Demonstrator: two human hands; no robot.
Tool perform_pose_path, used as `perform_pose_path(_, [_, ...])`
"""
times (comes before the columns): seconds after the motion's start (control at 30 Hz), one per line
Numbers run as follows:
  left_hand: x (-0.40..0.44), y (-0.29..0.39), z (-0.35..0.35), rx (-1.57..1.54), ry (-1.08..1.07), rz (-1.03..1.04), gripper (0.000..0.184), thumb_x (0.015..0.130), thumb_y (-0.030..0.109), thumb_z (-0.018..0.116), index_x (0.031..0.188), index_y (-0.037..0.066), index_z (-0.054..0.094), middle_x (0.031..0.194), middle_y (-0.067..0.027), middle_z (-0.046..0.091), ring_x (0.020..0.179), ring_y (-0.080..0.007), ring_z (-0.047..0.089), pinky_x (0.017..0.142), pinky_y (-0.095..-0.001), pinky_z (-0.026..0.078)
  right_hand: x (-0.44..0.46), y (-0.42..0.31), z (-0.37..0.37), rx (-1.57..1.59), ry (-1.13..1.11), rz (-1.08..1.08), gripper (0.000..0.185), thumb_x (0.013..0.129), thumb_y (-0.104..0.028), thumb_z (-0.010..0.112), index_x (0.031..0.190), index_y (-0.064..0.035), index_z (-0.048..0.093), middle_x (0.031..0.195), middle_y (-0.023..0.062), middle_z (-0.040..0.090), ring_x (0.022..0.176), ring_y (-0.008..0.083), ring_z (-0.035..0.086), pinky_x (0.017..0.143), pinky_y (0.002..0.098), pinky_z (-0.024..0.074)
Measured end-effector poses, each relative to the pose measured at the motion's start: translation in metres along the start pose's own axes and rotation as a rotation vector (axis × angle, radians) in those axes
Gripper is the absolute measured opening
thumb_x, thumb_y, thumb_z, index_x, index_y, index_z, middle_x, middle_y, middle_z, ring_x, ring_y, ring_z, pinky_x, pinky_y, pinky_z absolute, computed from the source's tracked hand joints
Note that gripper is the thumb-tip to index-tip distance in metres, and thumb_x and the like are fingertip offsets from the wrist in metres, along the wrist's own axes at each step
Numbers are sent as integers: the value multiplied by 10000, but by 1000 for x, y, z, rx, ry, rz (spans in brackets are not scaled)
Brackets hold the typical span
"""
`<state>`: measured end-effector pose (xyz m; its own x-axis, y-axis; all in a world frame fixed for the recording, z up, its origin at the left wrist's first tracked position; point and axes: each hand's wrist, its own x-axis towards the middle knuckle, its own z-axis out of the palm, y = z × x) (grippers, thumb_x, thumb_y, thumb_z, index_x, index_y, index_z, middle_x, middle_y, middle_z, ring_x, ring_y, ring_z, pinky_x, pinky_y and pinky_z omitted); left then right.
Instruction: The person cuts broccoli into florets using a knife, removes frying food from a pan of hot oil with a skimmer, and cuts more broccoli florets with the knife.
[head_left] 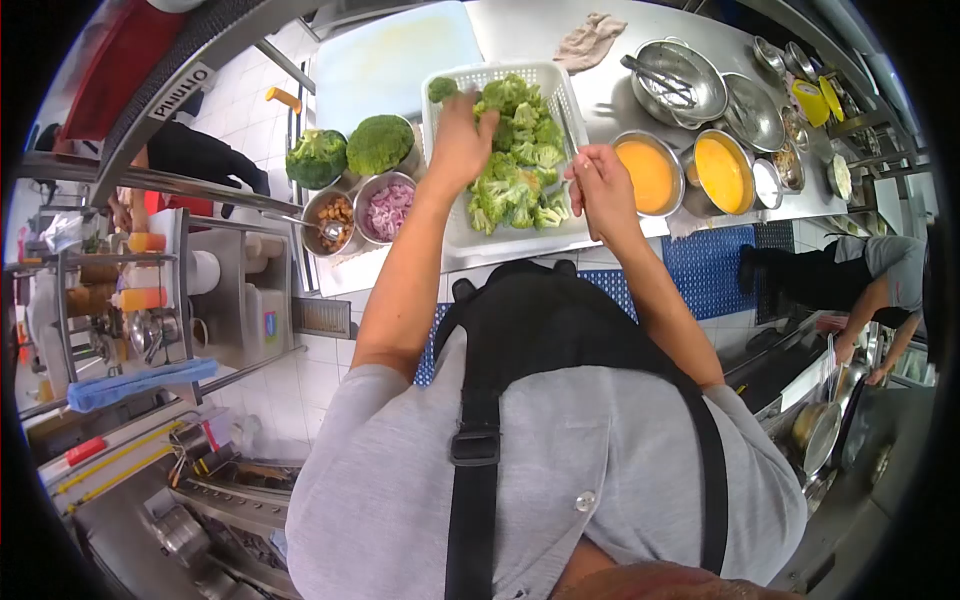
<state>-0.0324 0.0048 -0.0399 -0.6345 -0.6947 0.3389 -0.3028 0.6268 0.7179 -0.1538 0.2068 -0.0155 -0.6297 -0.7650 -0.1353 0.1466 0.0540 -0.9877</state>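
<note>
A white perforated basket (460,245) on the steel counter holds cut broccoli florets (515,185). Over its left part is my left hand (462,140), its fingers near a floret at the upper left; the thumb stands apart, but the fingertips are partly hidden. My right hand (600,190) is at the basket's right edge, fingers curled and pressed together, perhaps round something too small to name. Two large broccoli heads, one (318,158) beside the other (380,145), lie left of the basket.
Chopped onion (390,210) and browned pieces (330,220) fill bowls at left. Behind is a pale cutting board (390,60). Right are orange liquid (645,175), yellow liquid (722,172), a colander (680,85) and a cloth (590,42). A co-worker (870,275) stands far right.
</note>
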Motion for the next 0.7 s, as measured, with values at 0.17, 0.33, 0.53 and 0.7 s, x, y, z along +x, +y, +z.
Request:
perform_pose_path(0.17, [-31,-30,3,142,-630,-6,460,833,197,703,1267,47,672,1202,-294,617,1113,-456,606,1005,-475,485,-6,20,-17,18,-118,120,260,1046,-93,504,1271,36,486,960,108,628,621,117,582,490,281,526])
perform_pose_path(0.33, [-48,-13,-3,33,-474,-105,442,766,215,781,1187,104,705,1077,-213,594,1024,-416,633,944,-462,511,-23,10,-13,-79,-261,186,275,1047,-98,501,1281,47,498,960,98,627,624,115,600,486,270,529])
perform_pose_path(0.53, [-70,-1,-2,36,-258,-7,338,774,197,813,1073,81,705,1045,-150,574,879,-319,615,799,-417,523,-32,12,-10,-228,-259,180,278,1021,-68,511,1273,47,521,957,100,625,621,122,623,486,273,539])
perform_pose_path(0.7, [-80,-3,5,48,-74,106,319,785,146,815,1064,54,689,1063,-138,591,846,-288,617,768,-401,529,-37,13,-1,-293,-274,214,287,1011,-66,531,1276,42,522,956,103,630,612,132,630,480,294,535])
